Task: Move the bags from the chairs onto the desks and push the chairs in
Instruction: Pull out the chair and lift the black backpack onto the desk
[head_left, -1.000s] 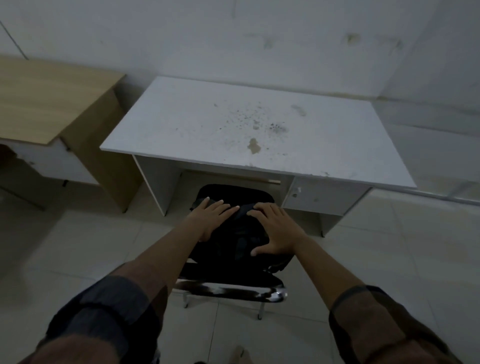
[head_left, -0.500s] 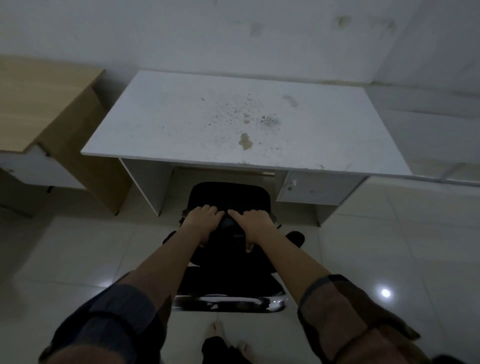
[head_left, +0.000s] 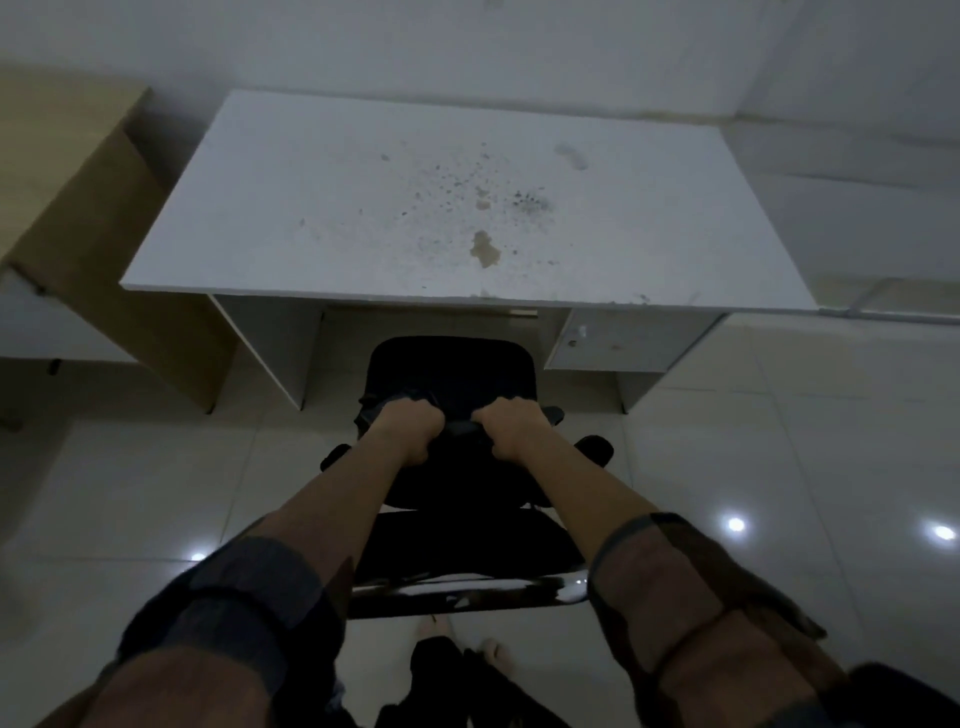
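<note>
The lifting step looked to be in hand: the left hand (head_left: 408, 428) and right hand (head_left: 511, 428) both clenched the top of one dark bag (head_left: 457, 467) on the single black chair (head_left: 452, 364) at centre frame. Next, I judged, a raise onto the white desk (head_left: 363, 208); a second, wooden desk (head_left: 57, 171) stood upper left.

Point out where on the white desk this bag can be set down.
Nothing stands on the white desk: only stains and specks right of centre. The left half, from front edge to wall, looks cleanest. Below it is crowded: both hands, left hand and right hand, grip the black bag on the chair.
</note>
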